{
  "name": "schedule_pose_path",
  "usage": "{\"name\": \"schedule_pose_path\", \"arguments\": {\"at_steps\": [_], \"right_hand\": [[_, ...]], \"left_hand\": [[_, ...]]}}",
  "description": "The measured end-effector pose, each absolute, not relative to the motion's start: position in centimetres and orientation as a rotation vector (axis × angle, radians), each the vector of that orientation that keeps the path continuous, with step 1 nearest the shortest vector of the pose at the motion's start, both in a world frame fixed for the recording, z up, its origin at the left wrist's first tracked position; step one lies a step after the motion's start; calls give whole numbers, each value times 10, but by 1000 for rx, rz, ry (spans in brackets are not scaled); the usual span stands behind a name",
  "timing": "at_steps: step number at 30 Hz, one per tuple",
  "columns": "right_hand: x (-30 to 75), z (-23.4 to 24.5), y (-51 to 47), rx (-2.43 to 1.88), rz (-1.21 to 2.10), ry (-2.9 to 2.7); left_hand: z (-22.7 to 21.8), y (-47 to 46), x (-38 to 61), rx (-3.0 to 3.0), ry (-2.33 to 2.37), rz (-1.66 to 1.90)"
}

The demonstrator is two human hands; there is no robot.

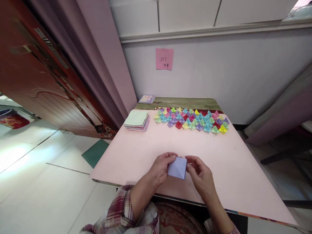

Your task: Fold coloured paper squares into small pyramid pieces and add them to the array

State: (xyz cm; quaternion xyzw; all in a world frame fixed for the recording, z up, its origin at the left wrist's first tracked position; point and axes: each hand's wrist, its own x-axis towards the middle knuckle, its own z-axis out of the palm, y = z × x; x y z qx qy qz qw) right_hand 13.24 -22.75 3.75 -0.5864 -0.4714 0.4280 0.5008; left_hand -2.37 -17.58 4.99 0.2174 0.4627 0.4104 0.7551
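Note:
A folded square of lilac origami paper [177,168] is held up between my hands, over the near part of the pink table top. Crease lines cross its face. My left hand [162,167] pinches its left edge, thumb on top and fingers underneath. At the right edge, the thumb and index finger of my right hand [198,170] close on the upper right corner. Several finished folded paper pieces [191,121] in many colours stand in rows toward the back of the table. To their left lies a stack of square paper sheets [136,120], pale green on top.
The pink-covered table [136,152] stands against the wall. A small printed packet [147,99] lies at its back left corner. A pink note [164,59] is stuck to the wall. A dark green sheet [95,152] lies on the floor at left, near a red door [36,81].

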Motion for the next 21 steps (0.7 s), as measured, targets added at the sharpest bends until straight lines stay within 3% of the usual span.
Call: {"name": "schedule_pose_path", "arguments": {"at_steps": [5,10,21], "right_hand": [[137,41,-217,-1300,1365,-813],[127,33,-204,-1306,1356,-878],[129,32,-190,-1152,1314,-985]], "left_hand": [[57,-165,-27,715,1068,1010],[57,-162,-23,883,1024,904],[47,-149,-31,979,1069,1057]]}}
